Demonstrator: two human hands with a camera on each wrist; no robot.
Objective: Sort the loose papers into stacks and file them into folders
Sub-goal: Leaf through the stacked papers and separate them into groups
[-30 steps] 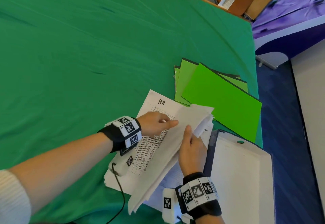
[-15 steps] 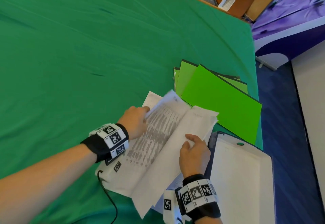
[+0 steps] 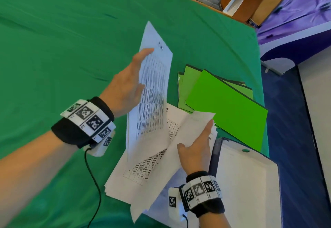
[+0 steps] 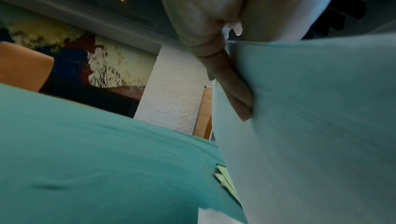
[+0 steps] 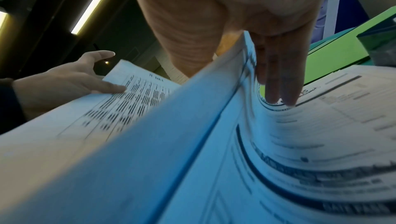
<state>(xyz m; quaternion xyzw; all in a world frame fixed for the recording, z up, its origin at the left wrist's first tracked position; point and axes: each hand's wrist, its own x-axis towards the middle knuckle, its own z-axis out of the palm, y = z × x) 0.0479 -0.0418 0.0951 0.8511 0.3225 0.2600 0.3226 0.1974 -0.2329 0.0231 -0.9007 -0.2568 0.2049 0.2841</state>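
A pile of loose printed papers (image 3: 136,183) lies on the green cloth near the front edge. My left hand (image 3: 138,73) holds one printed sheet (image 3: 154,88) raised nearly upright above the pile, thumb on its printed face and fingers (image 4: 235,95) behind it. My right hand (image 3: 197,138) grips a bunch of sheets (image 3: 191,124) bent up from the pile's right side, thumb on top and fingers (image 5: 278,78) beneath. Bright green folders (image 3: 227,106) lie fanned out just beyond the pile, to the right.
A white tray-like box with a dark blue rim (image 3: 250,183) sits at the table's near right corner beside my right wrist. The green tablecloth (image 3: 71,48) stretches far to the left. Beyond the table's right edge lie blue floor and wooden furniture.
My left hand has peeled the top printed sheet off the pile and lifted it up and away, from lying flat to nearly upright. My right hand stays on the bent-up sheets.
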